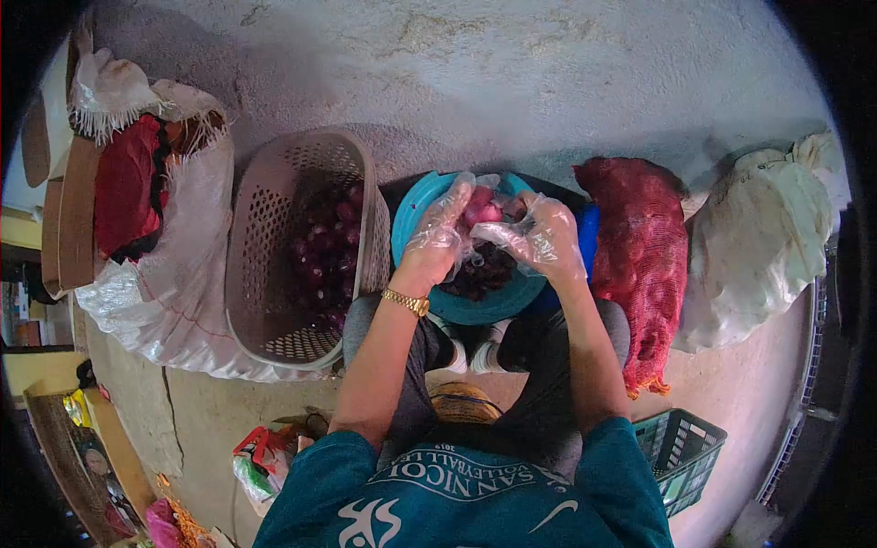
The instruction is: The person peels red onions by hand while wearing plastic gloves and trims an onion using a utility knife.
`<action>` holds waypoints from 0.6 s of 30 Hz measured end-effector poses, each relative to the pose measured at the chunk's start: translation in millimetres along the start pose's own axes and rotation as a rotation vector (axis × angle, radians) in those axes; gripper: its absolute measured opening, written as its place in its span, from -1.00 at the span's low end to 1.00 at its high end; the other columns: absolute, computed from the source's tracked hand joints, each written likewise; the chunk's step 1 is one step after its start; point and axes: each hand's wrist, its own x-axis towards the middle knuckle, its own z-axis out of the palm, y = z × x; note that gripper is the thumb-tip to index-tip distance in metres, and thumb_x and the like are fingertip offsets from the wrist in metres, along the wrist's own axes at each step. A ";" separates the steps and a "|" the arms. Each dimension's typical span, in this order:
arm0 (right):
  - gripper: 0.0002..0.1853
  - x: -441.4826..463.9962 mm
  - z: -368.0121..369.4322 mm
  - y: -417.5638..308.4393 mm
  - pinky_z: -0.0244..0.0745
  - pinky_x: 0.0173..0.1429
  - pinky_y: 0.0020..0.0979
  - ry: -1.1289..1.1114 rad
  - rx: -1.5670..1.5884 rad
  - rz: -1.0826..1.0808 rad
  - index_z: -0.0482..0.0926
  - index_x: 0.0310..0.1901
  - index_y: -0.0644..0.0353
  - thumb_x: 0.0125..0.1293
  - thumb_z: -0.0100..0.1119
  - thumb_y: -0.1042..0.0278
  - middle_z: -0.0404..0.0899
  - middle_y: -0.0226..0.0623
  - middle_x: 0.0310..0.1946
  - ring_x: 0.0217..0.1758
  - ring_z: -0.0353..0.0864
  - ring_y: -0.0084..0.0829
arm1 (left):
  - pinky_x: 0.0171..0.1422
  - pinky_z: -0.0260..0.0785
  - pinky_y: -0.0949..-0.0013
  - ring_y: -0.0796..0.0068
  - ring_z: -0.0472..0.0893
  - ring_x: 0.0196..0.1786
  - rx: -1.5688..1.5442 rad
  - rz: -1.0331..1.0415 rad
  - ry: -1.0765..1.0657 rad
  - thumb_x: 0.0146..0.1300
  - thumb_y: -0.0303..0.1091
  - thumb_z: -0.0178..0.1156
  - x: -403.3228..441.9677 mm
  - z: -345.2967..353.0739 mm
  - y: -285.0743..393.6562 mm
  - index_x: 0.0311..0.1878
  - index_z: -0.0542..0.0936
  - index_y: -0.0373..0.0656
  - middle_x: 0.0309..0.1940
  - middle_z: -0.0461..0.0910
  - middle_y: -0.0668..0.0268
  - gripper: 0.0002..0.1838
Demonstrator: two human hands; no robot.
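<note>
A red onion [481, 210] is held up between my two hands, above a teal basin [411, 196]. My left hand [440, 228], in a clear plastic glove with a gold watch at the wrist, closes around the onion's left side. From the right, my right hand [546, 236], gloved the same way, grips it with the thumb across its front. Dark red onion skins or pieces [480, 277] lie in the basin below. The plastic and fingers partly cover the onion, so its peeled state is hard to tell.
Left of the basin, a tilted beige perforated basket [251, 237] holds many red onions [333, 237]. A full red mesh sack [639, 256] and a white sack [754, 247] stand at right. A green crate [681, 457] sits behind my right arm. The wall [512, 91] rises ahead.
</note>
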 end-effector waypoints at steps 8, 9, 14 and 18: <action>-0.37 -0.5 -1.9 -2.0 0.48 -0.33 -0.22 -0.059 0.074 -0.012 0.64 -0.43 0.21 -0.05 0.50 -0.33 0.57 -0.15 -0.57 -0.48 0.60 -0.09 | 0.10 0.52 0.32 0.46 0.65 0.00 0.007 0.029 0.008 0.41 -0.14 0.28 1.6 -3.9 -1.5 0.14 0.59 -0.16 0.00 0.65 0.30 -0.63; -0.38 0.3 -1.1 -3.1 0.48 -0.34 -0.22 -0.032 0.078 -0.033 0.63 -0.43 0.21 -0.04 0.50 -0.31 0.57 -0.14 -0.57 -0.48 0.59 -0.08 | 0.10 0.52 0.31 0.47 0.64 0.01 0.016 0.026 -0.015 0.41 -0.15 0.28 0.5 -3.1 0.0 0.15 0.58 -0.15 0.02 0.64 0.30 -0.63; -0.42 1.9 -4.2 -4.9 0.46 -0.37 -0.23 -0.016 0.107 -0.029 0.62 -0.43 0.26 -0.04 0.56 -0.20 0.56 -0.12 -0.60 -0.54 0.57 -0.12 | 0.10 0.52 0.31 0.46 0.65 0.03 0.009 0.048 -0.028 0.42 -0.13 0.27 3.0 -5.4 -1.7 0.16 0.58 -0.16 0.03 0.64 0.30 -0.61; -0.45 -2.4 1.5 0.5 0.44 -0.36 -0.22 0.063 0.128 -0.064 0.63 -0.40 0.30 -0.01 0.57 -0.12 0.58 -0.11 -0.59 -0.54 0.56 -0.12 | 0.08 0.53 0.31 0.44 0.65 0.04 0.012 0.061 -0.020 0.41 -0.12 0.28 -0.1 -0.6 -0.3 0.16 0.58 -0.18 0.00 0.65 0.29 -0.60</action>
